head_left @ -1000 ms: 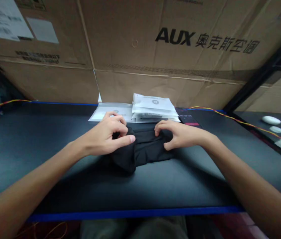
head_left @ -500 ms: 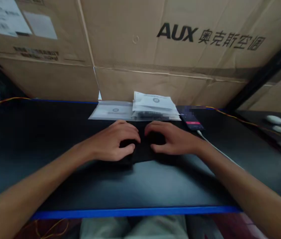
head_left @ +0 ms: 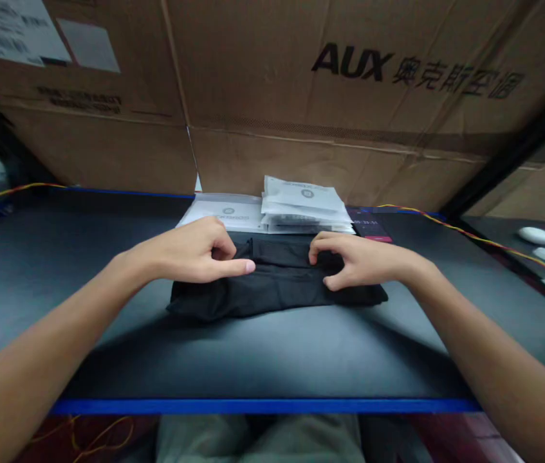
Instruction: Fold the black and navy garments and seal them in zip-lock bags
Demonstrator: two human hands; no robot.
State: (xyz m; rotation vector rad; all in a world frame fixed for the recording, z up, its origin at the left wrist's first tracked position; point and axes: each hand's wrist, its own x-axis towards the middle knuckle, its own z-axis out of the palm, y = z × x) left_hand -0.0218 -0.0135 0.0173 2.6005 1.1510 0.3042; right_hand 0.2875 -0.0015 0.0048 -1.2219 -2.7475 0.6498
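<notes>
A folded piece of black cloth [head_left: 272, 292], perhaps a garment, lies wide and wrinkled on the black tabletop in front of me. Over its left part is my left hand [head_left: 199, 251], thumb stretched out across the cloth and fingers bent, with a gap between them. My right hand [head_left: 349, 257] is at the cloth's right part, fingers curved and thumb held apart from them. Both hands look open; whether the hidden left fingertips touch the fabric, I cannot tell.
Behind the cloth sit a stack of white packets [head_left: 304, 202] and a flat packet [head_left: 228, 212]. A phone [head_left: 371, 225] lies right of them. Large cardboard boxes [head_left: 262, 83] rise behind the table [head_left: 272, 360]. White objects [head_left: 537, 235] lie at the far right.
My hands have moved apart, the left one leftward and the right one rightward. The black cloth between them now shows more clearly.
</notes>
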